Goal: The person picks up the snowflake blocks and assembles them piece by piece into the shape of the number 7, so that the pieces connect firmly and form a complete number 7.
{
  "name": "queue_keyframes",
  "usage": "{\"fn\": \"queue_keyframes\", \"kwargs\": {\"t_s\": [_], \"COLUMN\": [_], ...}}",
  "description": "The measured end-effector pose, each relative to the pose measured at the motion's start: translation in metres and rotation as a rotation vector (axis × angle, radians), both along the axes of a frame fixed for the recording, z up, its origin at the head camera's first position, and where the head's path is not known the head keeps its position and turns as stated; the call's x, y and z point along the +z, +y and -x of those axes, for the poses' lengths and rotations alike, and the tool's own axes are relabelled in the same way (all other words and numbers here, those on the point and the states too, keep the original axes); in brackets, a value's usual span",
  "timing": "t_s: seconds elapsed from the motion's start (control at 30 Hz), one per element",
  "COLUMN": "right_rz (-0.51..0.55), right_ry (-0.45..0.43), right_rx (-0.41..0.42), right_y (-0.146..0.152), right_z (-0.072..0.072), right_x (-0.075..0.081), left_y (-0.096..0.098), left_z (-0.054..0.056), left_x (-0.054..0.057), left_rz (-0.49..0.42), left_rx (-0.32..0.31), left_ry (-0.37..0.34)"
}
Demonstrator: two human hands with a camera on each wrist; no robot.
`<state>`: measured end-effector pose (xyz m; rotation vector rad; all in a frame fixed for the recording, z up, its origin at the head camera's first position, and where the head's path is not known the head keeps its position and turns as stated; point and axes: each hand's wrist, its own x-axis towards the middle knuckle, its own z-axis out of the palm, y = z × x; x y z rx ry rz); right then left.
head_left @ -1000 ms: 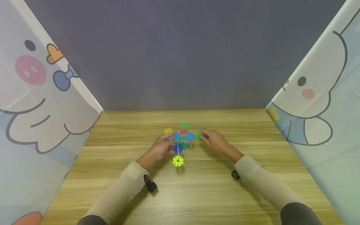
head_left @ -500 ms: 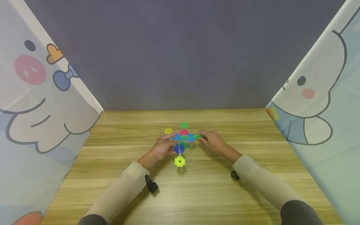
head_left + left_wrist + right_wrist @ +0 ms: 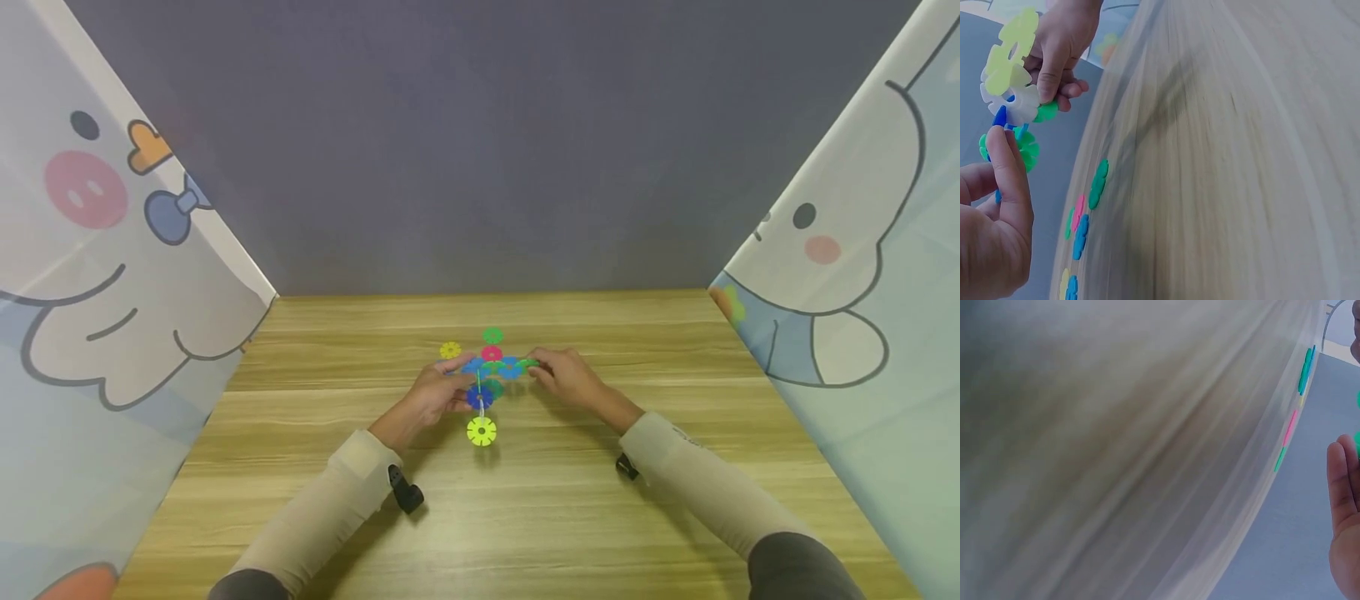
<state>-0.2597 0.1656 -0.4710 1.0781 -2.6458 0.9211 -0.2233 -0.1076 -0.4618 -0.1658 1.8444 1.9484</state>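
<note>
A chain of interlocking plastic snowflake discs hangs over the table, held between both hands. My left hand (image 3: 433,393) pinches it near a blue disc, beside the dark blue disc (image 3: 473,402). Below that, a yellow disc (image 3: 472,434) dangles at the near end, joined to a white disc (image 3: 1022,106). My right hand (image 3: 572,377) pinches a green disc (image 3: 527,363) at the chain's right end, right against a light blue disc (image 3: 512,372). In the right wrist view the right hand's fingers (image 3: 1339,481) are straight along the frame's edge, and most of the chain is cut off.
Loose discs lie flat on the wooden table (image 3: 525,517) behind the hands: yellow (image 3: 444,353), green (image 3: 487,337), pink (image 3: 492,351), teal (image 3: 1099,184) and blue (image 3: 1080,237). A grey panel (image 3: 480,150) stands at the back, with printed cartoon panels (image 3: 832,167) on both sides.
The right hand has shifted slightly left, bringing its green disc up to the light blue disc. The left hand and the dangling yellow disc have moved a little to the right.
</note>
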Motion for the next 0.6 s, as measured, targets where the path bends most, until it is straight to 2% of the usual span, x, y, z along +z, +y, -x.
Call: {"fn": "queue_keyframes", "kwargs": {"t_s": [0.33, 0.43, 0.6], "right_rz": [0.015, 0.020, 0.012], "right_ry": [0.020, -0.001, -0.078], "right_rx": [-0.013, 0.001, 0.032], "right_y": [-0.0020, -0.0008, 0.0028], "right_z": [-0.0019, -0.0020, -0.0007], "right_x": [-0.0009, -0.0006, 0.0026], "left_y": [0.0031, 0.0040, 0.0024], "left_z": [0.0026, 0.0037, 0.0052], "left_x": [0.0072, 0.0094, 0.0061], "left_rz": [0.001, 0.027, 0.082], "left_rx": [-0.005, -0.005, -0.032], "left_ry": [0.019, 0.046, 0.049]}}
